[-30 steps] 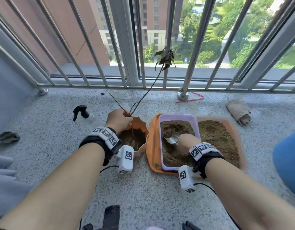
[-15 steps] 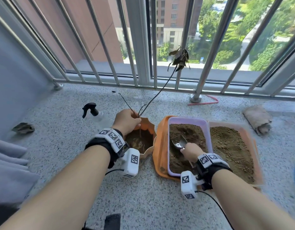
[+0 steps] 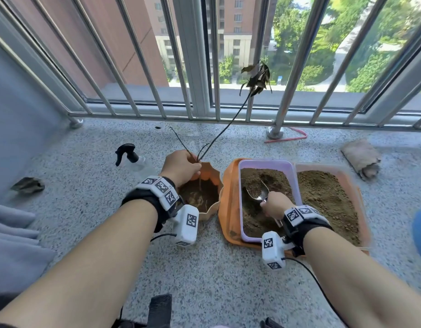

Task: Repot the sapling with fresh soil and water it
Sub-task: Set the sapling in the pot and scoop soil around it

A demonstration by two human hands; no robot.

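**Speckled Stone, Bright Metal, Matt Soil**

The floor (image 3: 216, 268) is speckled grey stone, terrazzo-like, with a fine grainy look. The railing bars (image 3: 297, 67) are smooth, shiny metal, as is the round foot flange (image 3: 275, 133). The scoop (image 3: 258, 191) is polished, reflective metal, dusted with soil. The soil (image 3: 327, 200) in the orange tray (image 3: 228, 209) is dry, crumbly and matt brown; the tray and the lilac tub (image 3: 266, 163) are smooth plastic. The pot (image 3: 210, 215) looks like matt terracotta-coloured plastic. The spray bottle (image 3: 138, 163) is clear plastic with a black matt trigger. The rag (image 3: 362, 158) is rough, crumpled cloth. The wrist straps (image 3: 150, 202) are black fabric carrying white hard-plastic blocks. The sapling (image 3: 256, 78) has dry, dull, shrivelled leaves.
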